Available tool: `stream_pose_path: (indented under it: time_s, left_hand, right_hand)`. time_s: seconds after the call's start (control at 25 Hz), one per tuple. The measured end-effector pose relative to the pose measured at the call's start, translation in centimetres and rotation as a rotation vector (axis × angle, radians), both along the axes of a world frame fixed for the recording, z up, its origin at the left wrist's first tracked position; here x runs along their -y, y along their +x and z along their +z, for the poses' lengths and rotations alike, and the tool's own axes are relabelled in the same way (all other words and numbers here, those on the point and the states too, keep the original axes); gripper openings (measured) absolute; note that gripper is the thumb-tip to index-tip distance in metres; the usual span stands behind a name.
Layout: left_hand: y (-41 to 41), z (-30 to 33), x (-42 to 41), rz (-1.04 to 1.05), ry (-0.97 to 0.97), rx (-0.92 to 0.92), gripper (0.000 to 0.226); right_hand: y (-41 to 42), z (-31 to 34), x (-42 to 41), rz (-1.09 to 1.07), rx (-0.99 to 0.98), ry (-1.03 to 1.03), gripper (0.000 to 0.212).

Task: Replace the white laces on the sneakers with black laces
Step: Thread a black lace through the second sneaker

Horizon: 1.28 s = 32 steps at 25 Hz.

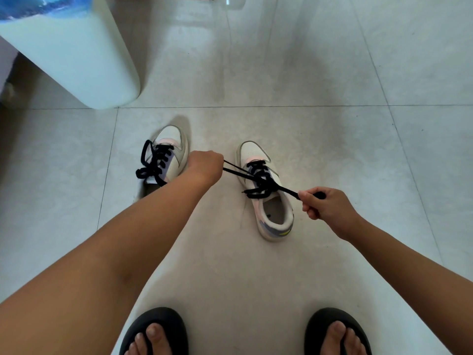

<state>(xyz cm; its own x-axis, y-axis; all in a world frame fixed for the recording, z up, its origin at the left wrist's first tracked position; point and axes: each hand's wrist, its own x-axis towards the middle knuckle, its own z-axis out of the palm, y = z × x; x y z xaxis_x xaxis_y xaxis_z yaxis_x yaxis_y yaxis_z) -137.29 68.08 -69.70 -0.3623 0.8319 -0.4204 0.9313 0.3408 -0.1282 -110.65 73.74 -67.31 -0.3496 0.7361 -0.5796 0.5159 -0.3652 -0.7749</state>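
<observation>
Two white, pink and purple sneakers stand on the tiled floor. The left sneaker [171,149] carries a tied black lace [153,162], and my left forearm hides part of it. The right sneaker [268,198] has a black lace [261,179] threaded through its eyelets. My left hand [204,166] grips one end of that lace, pulled out to the left. My right hand [326,204] grips the other end, pulled out to the right. Both ends run taut from a crossing over the tongue. No white laces are in view.
A pale blue-white bin or container [76,55] stands at the upper left. My feet in black sandals [156,331] [337,331] are at the bottom edge. Light floor tiles [332,73] stretch all around.
</observation>
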Motion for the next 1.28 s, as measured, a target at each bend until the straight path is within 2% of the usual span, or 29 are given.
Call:
stream_pose_path:
  time_s: [0.28, 0.4, 0.52, 0.6, 0.68, 0.76, 0.8, 0.88, 0.96, 1.04, 1.16, 1.28]
  left_hand:
    - [-1.3, -1.6, 1.1, 0.002, -0.060, -0.019, 0.029]
    - [-1.3, -1.6, 1.0, 0.003, -0.071, 0.031, 0.025]
    - [-1.9, -0.9, 1.0, 0.140, -0.063, 0.283, 0.031]
    - [-1.4, -0.2, 1.2, 0.194, 0.044, 0.508, 0.041]
    - [0.9, 0.8, 1.6, 0.051, 0.192, 0.623, 0.050]
    - [3.8, 1.1, 1.9, -0.127, 0.267, 0.636, 0.058]
    - [5.0, 1.1, 1.8, -0.188, 0.267, 0.597, 0.061]
    - [6.1, 1.0, 1.2, -0.216, 0.264, 0.528, 0.061]
    - [6.4, 1.0, 1.2, -0.095, 0.315, 0.541, 0.061]
    - [7.3, 0.5, 1.9, 0.104, 0.370, 0.562, 0.064]
    - [10.1, -0.2, 2.7, 0.373, 0.312, 0.693, 0.062]
    - [10.5, -0.2, 2.2, 0.426, 0.319, 0.683, 0.055]
  right_hand:
    - [0.9, -0.4, 0.0, 0.034, 0.071, -0.030, 0.017]
    - [0.7, 0.1, -0.5, 0.033, 0.072, -0.034, 0.015]
    - [0.3, 1.1, -1.2, 0.136, 0.103, -0.013, 0.007]
    - [-0.3, 1.7, -1.6, 0.136, 0.066, -0.001, 0.010]
    - [-1.4, 2.4, -1.6, 0.088, -0.059, -0.042, 0.011]
    - [-2.7, 2.8, -1.2, 0.137, -0.130, 0.001, 0.009]
    - [-3.2, 2.8, -1.1, 0.218, -0.089, 0.084, 0.007]
    - [-3.7, 2.3, -0.9, 0.428, 0.141, 0.349, 0.008]
    - [-3.8, 1.8, -1.5, 0.539, 0.301, 0.542, 0.015]
    - [-4.2, 1.5, -1.9, 0.632, 0.322, 0.493, 0.025]
    - [-5.7, 0.9, -1.7, 0.803, 0.466, 0.484, 0.033]
    - [-7.0, 0.0, -1.0, 0.888, 0.582, 0.581, 0.027]
